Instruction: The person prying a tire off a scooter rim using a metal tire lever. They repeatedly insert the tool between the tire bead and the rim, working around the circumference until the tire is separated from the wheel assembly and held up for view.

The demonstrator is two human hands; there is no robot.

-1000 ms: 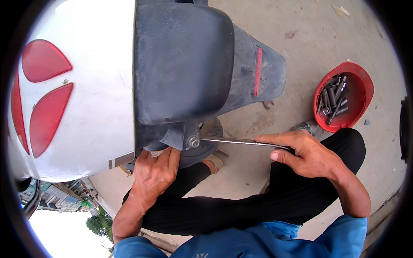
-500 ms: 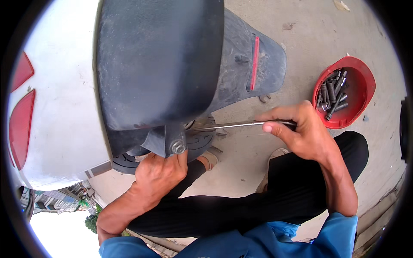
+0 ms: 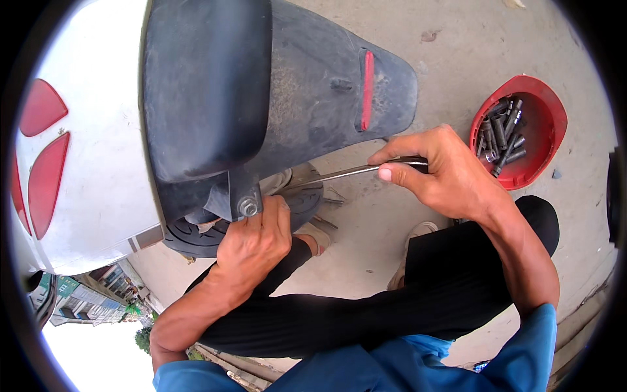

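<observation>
My right hand point(image 3: 444, 173) grips a long, slim metal tool point(image 3: 346, 174) by its dark end, with thumb and fingers closed around it. The tool's far end reaches in under the black rear fender point(image 3: 307, 85), close to my left fingertips. Curled against a black bracket point(image 3: 243, 186) is my left hand point(image 3: 255, 240), just below a hex bolt point(image 3: 247, 206). Its fingertips go behind the bracket edge, so whatever they hold is hidden. Below the fender, part of the black tyre point(image 3: 192, 243) shows.
White bodywork point(image 3: 98, 144) with red reflectors fills the left side. A red helmet-shaped bowl point(image 3: 552, 130) holding several dark sockets stands on the concrete floor at the right. Thin metal pieces point(image 3: 334, 197) lie by the tyre. My bent knee point(image 3: 539, 225) is under my right forearm.
The view has shifted, showing more of the fender. My right hand and the tool's near end have moved up and left, slanting the tool more. My left hand has slid slightly right along the bracket.
</observation>
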